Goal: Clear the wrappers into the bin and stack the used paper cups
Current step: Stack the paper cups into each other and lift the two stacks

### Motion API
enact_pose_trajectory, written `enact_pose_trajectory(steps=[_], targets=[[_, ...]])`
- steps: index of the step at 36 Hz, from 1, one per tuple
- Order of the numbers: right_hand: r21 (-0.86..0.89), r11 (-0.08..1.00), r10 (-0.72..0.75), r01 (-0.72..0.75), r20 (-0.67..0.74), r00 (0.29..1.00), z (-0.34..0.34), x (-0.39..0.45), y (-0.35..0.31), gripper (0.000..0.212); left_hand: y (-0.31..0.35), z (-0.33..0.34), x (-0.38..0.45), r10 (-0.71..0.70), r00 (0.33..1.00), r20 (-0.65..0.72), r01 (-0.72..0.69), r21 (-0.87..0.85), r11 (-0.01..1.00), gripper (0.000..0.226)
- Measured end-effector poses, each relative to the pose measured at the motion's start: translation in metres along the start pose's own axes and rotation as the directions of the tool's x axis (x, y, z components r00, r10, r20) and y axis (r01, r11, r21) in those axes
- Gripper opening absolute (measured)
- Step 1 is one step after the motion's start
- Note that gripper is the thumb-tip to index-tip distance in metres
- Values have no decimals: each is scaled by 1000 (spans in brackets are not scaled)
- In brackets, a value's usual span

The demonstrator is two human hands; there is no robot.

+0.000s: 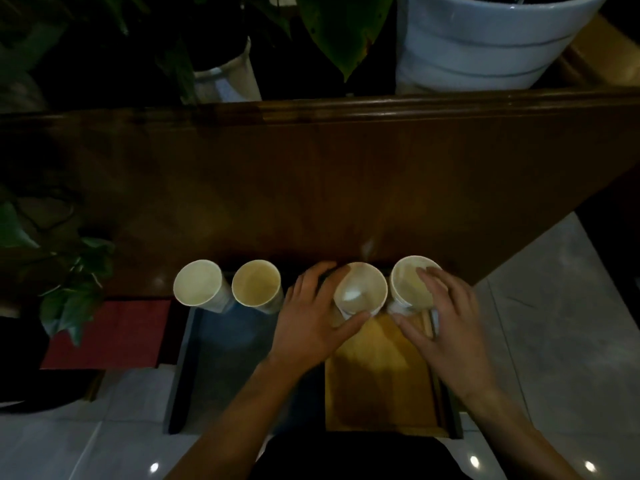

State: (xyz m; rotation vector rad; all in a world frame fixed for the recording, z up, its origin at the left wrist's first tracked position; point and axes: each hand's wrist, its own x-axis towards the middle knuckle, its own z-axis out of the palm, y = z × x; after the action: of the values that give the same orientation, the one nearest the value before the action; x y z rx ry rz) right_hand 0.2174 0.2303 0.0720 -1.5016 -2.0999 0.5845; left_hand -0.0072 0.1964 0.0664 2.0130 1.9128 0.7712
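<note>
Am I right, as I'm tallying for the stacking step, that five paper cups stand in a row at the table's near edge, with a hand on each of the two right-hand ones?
Not quite: the head view shows four cups, not five. The left hand grips the third cup and the right hand the fourth cup; the first cup and second cup stand untouched.

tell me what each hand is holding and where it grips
The left hand grips the third cup around its side wall, below the rim. The right hand wraps the fourth cup, fingers over its rim.

Dim indoor room, home or lobby: polished dark wooden worktop (311, 174), potted green plants (74, 271), glossy tiled floor (554, 323).
</note>
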Motion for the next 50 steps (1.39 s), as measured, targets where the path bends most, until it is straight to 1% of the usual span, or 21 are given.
enact_pose_trajectory(steps=[2, 5, 10, 12, 15, 17, 20, 23, 28, 33, 35, 38, 43, 47, 50], targets=[[18, 999, -30, 30, 1, 1000, 2, -13, -15, 65, -8, -12, -14, -3, 999, -33, 1, -57, 998, 65], [55, 996, -68, 66, 39, 997, 10, -29, -39, 46, -23, -28, -37, -55, 997, -54, 51, -82, 995, 58], [50, 996, -79, 70, 201, 976, 32, -38, -71, 37, -58, -46, -73, -172, 982, -81, 161, -119, 980, 43], [32, 996, -90, 85, 234, 968, 45, -37, -80, 35, -73, -50, -87, -230, 968, -100, 219, -108, 970, 40], [-2, 996, -84, 90, 323, 943, 66, -32, -91, 45, -100, -58, -102, -305, 948, -91, 298, -80, 951, 41], [-41, 994, -79, 101, 365, 928, 81, -27, -95, 54, -118, -65, -110, -348, 934, -82, 347, -25, 938, 44], [-78, 990, -84, 119, 357, 930, 100, -16, -104, 65, -144, -77, -114, -360, 926, -113, 371, 89, 924, 47], [-87, 982, -131, 169, 335, 933, 117, -1, -116, 72, -164, -90, -108, -336, 934, -118, 352, 160, 922, 53], [-161, 964, -147, 213, 347, 926, 145, 28, -133, 84, -189, -102, -83, -271, 958, -94, 282, 144, 949, 69], [-237, 938, -148, 253, 389, 909, 167, 48, -142, 98, -208, -102, -57, -239, 969, 55, 224, 201, 954, 85], [-243, 938, -134, 248, 405, 904, 175, 53, -141, 101, -212, -98, -50, -227, 969, 97, 205, 197, 959, 89], [-238, 945, -109, 223, 415, 903, 184, 59, -139, 104, -219, -91, -43, -239, 960, 146, 214, 169, 962, 96], [-246, 957, -40, 156, 418, 908, 190, 62, -137, 108, -229, -85, -36, -248, 959, 134, 231, 130, 964, 100], [-257, 956, -44, 142, 354, 934, 191, 62, -143, 107, -230, -80, -35, -256, 964, 79, 242, 150, 959, 98], [-284, 950, -29, 133, 342, 939, 192, 63, -147, 105, -228, -77, -35, -241, 970, 41, 233, 144, 962, 97]])
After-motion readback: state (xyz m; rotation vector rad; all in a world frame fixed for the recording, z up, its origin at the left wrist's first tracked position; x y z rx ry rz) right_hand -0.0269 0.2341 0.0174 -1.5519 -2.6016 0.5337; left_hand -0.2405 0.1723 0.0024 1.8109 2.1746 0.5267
